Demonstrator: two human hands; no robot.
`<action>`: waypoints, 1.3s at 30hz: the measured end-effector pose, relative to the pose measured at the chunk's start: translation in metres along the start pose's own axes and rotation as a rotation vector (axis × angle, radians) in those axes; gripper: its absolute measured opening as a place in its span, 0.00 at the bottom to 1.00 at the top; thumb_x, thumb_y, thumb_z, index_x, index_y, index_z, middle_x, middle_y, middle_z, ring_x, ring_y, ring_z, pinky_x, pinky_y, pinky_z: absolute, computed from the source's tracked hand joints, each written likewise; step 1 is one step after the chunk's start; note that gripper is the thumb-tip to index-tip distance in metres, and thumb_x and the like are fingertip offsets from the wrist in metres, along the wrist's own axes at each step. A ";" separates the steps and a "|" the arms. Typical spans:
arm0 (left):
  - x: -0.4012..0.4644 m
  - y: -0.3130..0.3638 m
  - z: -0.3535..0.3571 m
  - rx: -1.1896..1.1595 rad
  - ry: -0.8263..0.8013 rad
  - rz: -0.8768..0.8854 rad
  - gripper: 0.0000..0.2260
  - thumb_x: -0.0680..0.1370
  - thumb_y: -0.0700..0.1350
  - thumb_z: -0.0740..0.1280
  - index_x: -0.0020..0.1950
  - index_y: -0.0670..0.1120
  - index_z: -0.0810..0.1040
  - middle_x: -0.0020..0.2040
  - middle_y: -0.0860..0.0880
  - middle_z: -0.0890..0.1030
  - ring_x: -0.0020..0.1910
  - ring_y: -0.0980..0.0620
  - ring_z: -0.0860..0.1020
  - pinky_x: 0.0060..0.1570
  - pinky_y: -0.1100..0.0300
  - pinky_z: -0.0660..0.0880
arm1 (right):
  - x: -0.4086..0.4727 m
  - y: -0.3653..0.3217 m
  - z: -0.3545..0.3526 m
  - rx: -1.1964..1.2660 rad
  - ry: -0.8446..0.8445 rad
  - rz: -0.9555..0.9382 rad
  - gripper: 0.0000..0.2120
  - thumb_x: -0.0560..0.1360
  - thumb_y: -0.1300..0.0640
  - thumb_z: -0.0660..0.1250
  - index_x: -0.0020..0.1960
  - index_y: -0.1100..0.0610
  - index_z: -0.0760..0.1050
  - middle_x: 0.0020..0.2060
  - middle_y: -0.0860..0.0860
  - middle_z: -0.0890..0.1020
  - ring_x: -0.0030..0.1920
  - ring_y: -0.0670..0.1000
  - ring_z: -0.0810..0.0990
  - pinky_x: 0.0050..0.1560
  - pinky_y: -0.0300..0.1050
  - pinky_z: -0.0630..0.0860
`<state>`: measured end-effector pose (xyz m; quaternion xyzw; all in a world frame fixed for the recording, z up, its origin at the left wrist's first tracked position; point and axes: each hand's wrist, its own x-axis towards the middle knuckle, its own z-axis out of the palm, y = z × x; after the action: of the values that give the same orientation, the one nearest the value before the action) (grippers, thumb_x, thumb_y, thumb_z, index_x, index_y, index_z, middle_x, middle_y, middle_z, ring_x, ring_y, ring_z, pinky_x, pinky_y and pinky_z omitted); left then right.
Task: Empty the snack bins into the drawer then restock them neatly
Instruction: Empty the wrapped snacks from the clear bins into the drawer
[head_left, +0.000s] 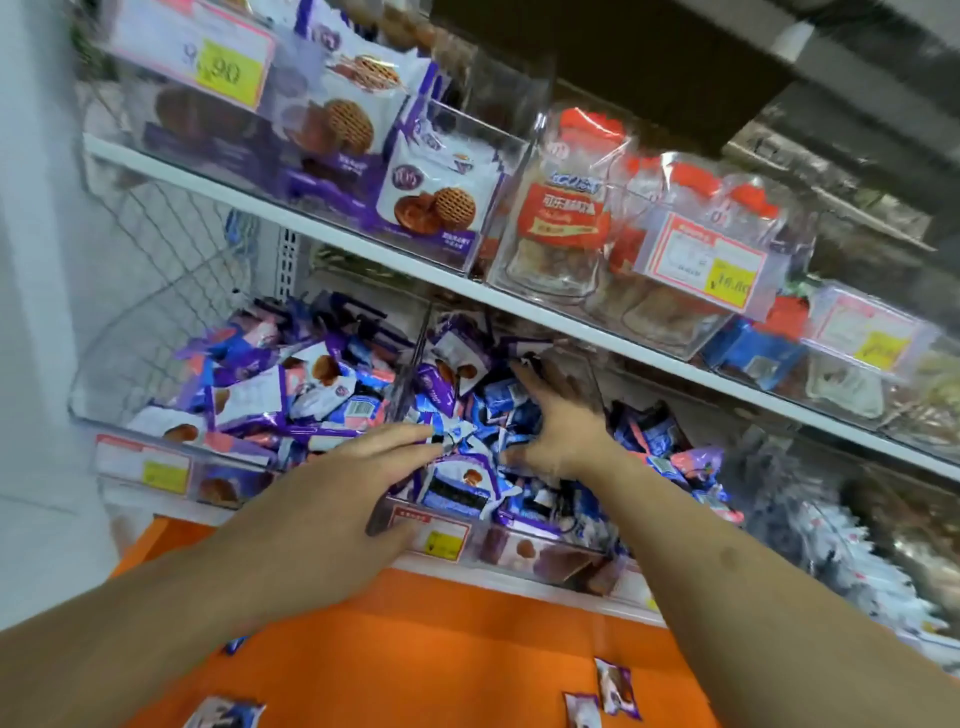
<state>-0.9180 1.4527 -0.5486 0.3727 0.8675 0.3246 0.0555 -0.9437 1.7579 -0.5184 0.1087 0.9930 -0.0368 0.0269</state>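
Observation:
Two clear plastic snack bins sit side by side on the lower shelf, the left bin (104, 410) and the middle bin (519, 558), both heaped with small purple, blue and white snack packets (332, 384). My left hand (337, 478) lies flat over the packets at the front of the middle bin, fingers stretched out. My right hand (558, 415) reaches deeper into the same bin with spread fingers pressing on blue packets (498, 400). Neither hand visibly grips a packet. Below, the orange drawer (441, 649) holds a few loose packets (613, 683).
The upper white shelf (322, 234) carries clear bins of purple cookie bags (431, 202) and orange-labelled pastry bags (566, 218), with price tags (701, 254) in front. A wire mesh panel (171, 244) closes the left side. More packets fill a bin on the right (831, 535).

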 end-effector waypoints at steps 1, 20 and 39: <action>0.001 0.000 0.001 -0.006 0.006 0.006 0.32 0.80 0.63 0.67 0.80 0.72 0.54 0.77 0.78 0.46 0.77 0.72 0.50 0.77 0.58 0.58 | 0.004 0.000 0.002 0.014 -0.018 0.008 0.58 0.57 0.32 0.71 0.80 0.29 0.44 0.85 0.49 0.49 0.84 0.58 0.51 0.80 0.62 0.57; -0.005 0.014 -0.004 -0.059 0.050 -0.031 0.26 0.82 0.57 0.67 0.79 0.66 0.64 0.78 0.71 0.58 0.71 0.69 0.61 0.74 0.58 0.62 | -0.059 -0.018 -0.016 0.522 0.296 0.002 0.15 0.75 0.65 0.76 0.55 0.47 0.84 0.42 0.46 0.84 0.25 0.46 0.73 0.25 0.38 0.71; 0.000 0.020 -0.013 -0.287 0.306 -0.171 0.15 0.79 0.55 0.72 0.66 0.60 0.81 0.44 0.61 0.81 0.42 0.67 0.79 0.40 0.71 0.71 | -0.074 -0.014 -0.044 0.194 -0.283 -0.210 0.54 0.73 0.69 0.71 0.82 0.32 0.47 0.82 0.37 0.53 0.81 0.49 0.58 0.64 0.44 0.75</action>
<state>-0.9102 1.4558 -0.5261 0.2325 0.8392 0.4916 0.0032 -0.8763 1.7320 -0.4690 0.0003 0.9770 -0.1498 0.1517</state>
